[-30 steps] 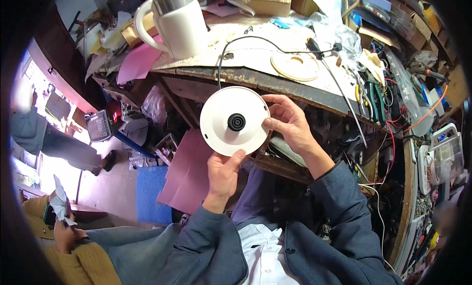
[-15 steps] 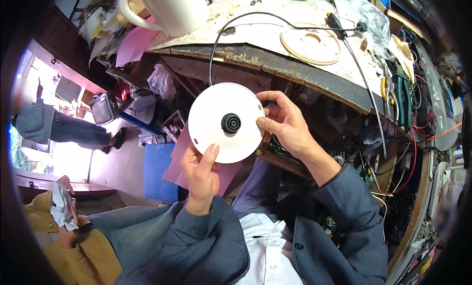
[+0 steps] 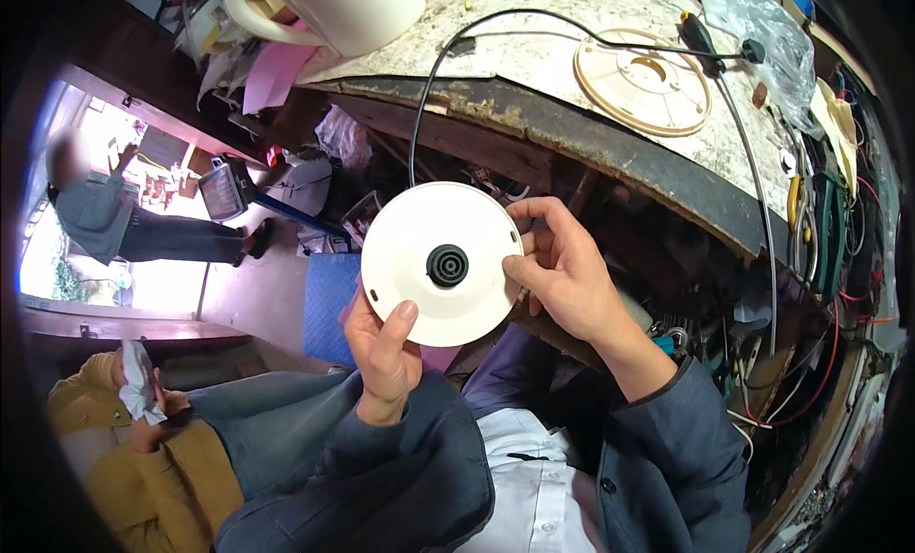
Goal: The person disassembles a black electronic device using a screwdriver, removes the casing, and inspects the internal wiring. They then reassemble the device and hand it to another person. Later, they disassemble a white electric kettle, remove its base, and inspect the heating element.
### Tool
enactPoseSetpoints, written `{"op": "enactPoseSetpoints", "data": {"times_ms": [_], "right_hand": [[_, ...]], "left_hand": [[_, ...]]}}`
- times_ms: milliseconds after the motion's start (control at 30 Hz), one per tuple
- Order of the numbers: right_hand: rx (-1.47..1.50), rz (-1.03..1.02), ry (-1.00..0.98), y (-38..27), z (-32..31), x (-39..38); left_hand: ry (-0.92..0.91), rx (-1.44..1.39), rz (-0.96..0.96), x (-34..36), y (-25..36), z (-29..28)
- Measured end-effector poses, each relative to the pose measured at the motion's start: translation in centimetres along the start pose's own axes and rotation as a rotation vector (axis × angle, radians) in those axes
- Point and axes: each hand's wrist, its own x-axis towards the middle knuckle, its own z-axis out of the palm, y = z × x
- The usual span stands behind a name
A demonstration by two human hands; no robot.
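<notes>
A round white kettle base (image 3: pixel 410 248) with a black central connector (image 3: pixel 447 265) faces up between my hands. My left hand (image 3: pixel 381 358) grips its lower left rim, thumb on the top face. My right hand (image 3: pixel 567 276) holds the right rim, thumb on top and fingers curled partly behind it. A black cord (image 3: pixel 422 105) runs from the base's far side up onto the workbench (image 3: pixel 505 67) to a black plug (image 3: pixel 752 51). Near it lie a cream ring-shaped plate (image 3: pixel 605 81) and a yellow-and-black screwdriver (image 3: pixel 703 43). The base's underside is hidden.
A white jug (image 3: pixel 353 10) stands at the bench's back left; pliers (image 3: pixel 827 219) and wires crowd the right. A seated person in mustard (image 3: pixel 95 400) holds white paper (image 3: pixel 138 386) at lower left. Another person (image 3: pixel 95 215) stands by the doorway. A blue mat (image 3: pixel 329 305) lies below.
The view has shifted, with the bench higher in frame. The base sits somewhat left and lower in frame, still held at its rim by both my hands.
</notes>
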Motion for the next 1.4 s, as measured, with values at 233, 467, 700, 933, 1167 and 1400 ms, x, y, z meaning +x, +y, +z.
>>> {"op": "enactPoseSetpoints", "data": {"times_ms": [233,467,700,933,1167,1400], "right_hand": [[-0.155,-0.081,0.009,0.5,0.4,-0.1],[-0.215,-0.044,0.024,0.5,0.6,-0.1],[-0.230,-0.050,0.031,0.8,0.7,0.0],[-0.217,-0.075,0.033,0.9,0.9,0.1],[-0.195,-0.072,0.002,0.7,0.8,0.0],[-0.190,-0.082,-0.010,1.0,0.7,0.1]], "left_hand": [[0.036,0.017,0.033,0.4,-0.2,0.0],[0.089,-0.085,-0.072,0.8,-0.8,-0.5],[0.124,-0.065,-0.094,0.9,-0.5,-0.1],[0.073,0.012,-0.084,0.5,0.6,0.0],[0.068,0.087,-0.024,-0.1,1.4,0.7],[0.070,0.108,-0.024,-0.2,1.6,0.8]]}}
